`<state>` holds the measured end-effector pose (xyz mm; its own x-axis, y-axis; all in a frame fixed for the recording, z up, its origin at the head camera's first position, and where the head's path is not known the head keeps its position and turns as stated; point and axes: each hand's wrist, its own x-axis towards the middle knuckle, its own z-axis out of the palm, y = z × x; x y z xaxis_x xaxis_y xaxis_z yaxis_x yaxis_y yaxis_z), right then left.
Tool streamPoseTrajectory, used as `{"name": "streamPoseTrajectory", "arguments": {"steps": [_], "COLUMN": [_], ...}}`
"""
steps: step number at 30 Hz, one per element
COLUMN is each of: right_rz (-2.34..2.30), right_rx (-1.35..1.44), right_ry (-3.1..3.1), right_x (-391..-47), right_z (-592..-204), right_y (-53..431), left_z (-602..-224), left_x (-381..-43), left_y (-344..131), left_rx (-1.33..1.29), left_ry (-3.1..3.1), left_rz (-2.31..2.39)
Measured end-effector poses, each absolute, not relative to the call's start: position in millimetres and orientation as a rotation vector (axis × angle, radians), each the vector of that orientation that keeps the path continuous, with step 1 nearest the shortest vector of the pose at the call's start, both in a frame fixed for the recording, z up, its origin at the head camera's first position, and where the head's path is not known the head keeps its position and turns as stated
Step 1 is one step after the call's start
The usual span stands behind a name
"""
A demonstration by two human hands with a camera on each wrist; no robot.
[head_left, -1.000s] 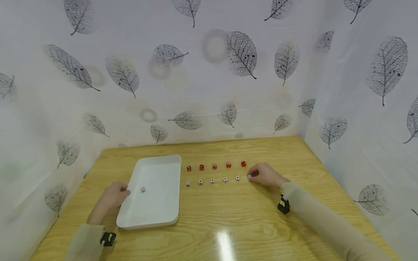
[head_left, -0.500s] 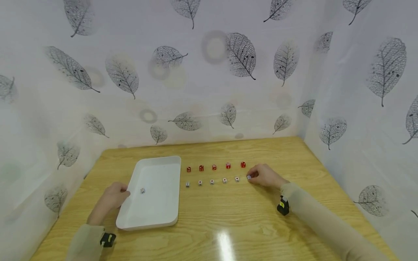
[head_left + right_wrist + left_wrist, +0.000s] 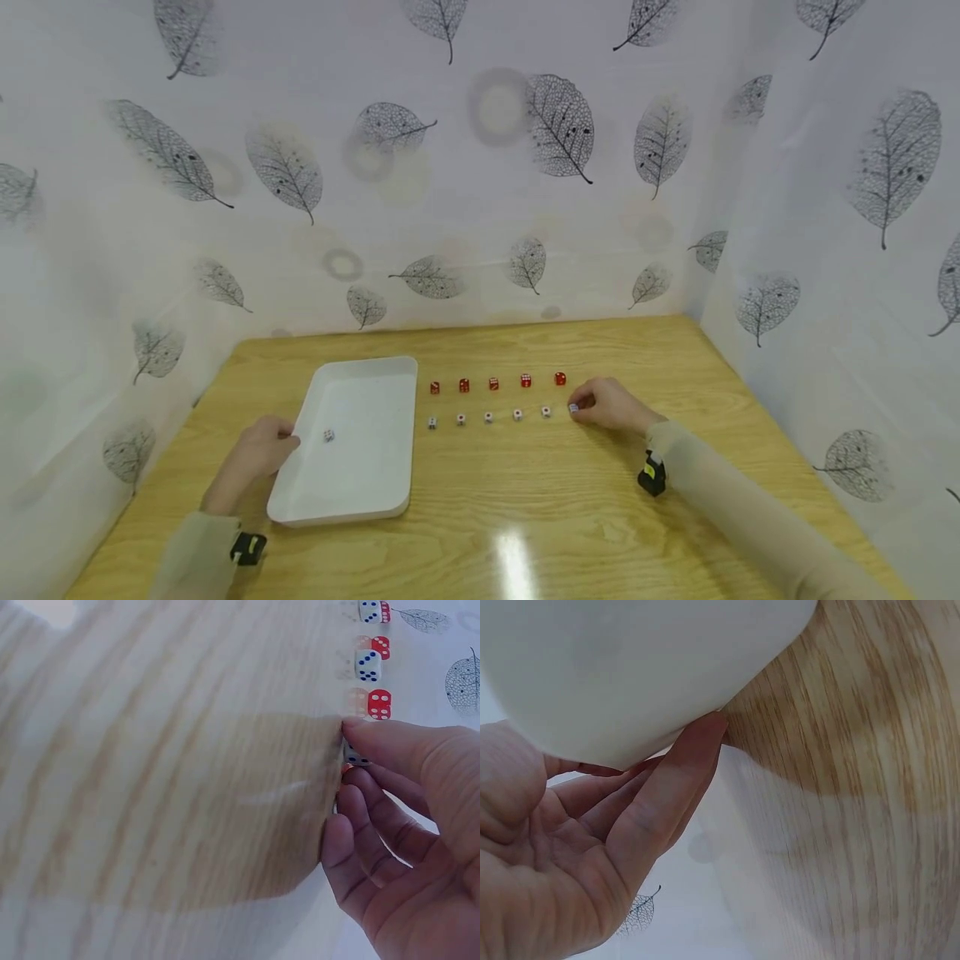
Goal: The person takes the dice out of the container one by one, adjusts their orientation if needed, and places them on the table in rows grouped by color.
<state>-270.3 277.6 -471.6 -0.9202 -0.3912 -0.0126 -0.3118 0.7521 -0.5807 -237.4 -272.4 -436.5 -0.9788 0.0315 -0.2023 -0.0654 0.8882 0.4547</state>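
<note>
My left hand (image 3: pixel 260 454) grips the left rim of a white tray (image 3: pixel 405 467); in the left wrist view its fingers (image 3: pixel 671 776) lie along the tray's edge. One white die (image 3: pixel 328 435) sits inside the tray. At the right end of the front row, my right hand (image 3: pixel 611 404) pinches a white die (image 3: pixel 573 408) between thumb and fingers, low at the tabletop. The right wrist view shows that die (image 3: pixel 355 755) partly hidden by the thumb. To its left runs a row of several white dice (image 3: pixel 517 415), with a row of several red dice (image 3: pixel 493 383) behind it.
Everything stands on a wood-grain table (image 3: pixel 480 492), with a light reflection near its front. A pale curtain (image 3: pixel 465 192) printed with leaves encloses the back and both sides. Each wrist wears a small black device (image 3: pixel 652 473).
Both hands stay where they were, the left on the tray and the right on the white die. The head view shifts only slightly.
</note>
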Motion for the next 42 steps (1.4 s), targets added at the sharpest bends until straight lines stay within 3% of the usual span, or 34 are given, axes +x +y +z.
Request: {"name": "streamPoseTrajectory", "arguments": {"steps": [17, 42], "right_rz": [-0.998, -1.078], "right_rx": [-0.643, -0.9], "right_ry": [2.905, 2.763], "right_x": [-276, -285], "right_z": [-454, -454], "right_y": [277, 196], "left_z": [-436, -439], "left_x": [-236, -238], "left_y": [-270, -270], "left_rx": [-0.064, -0.104], "left_ry": [2.851, 2.833], "left_rz": [0.693, 0.702]}}
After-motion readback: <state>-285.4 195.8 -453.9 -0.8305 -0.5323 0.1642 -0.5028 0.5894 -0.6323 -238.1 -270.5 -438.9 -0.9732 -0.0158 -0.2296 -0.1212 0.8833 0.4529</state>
